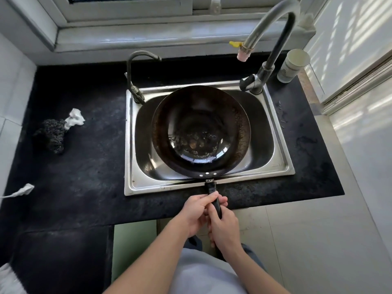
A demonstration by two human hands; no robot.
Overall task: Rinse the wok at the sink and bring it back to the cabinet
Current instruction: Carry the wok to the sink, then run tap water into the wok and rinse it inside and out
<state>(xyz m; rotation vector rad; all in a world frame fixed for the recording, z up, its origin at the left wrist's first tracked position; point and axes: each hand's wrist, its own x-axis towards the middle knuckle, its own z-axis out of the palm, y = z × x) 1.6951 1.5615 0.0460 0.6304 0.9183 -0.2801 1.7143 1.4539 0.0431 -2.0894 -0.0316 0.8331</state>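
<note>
While both hands, left hand [196, 211] and right hand [222, 228], grip the wok [200, 132] handle over the sink [282, 166], rinsing awaits; the dry tap [244, 54] needs opening.

Single head cam, wide-angle, looks fwd & steeply down onto sink [169, 187], close above counter [84, 166].

Both bare forearms are reaching forward from the bottom of the view and converging near the middle. The left hand [196, 213] is curling its fingers over the wok handle [212, 190]. The right hand [224, 228] is gripping the same handle just behind it, nearer the body, with the two hands touching.
</note>
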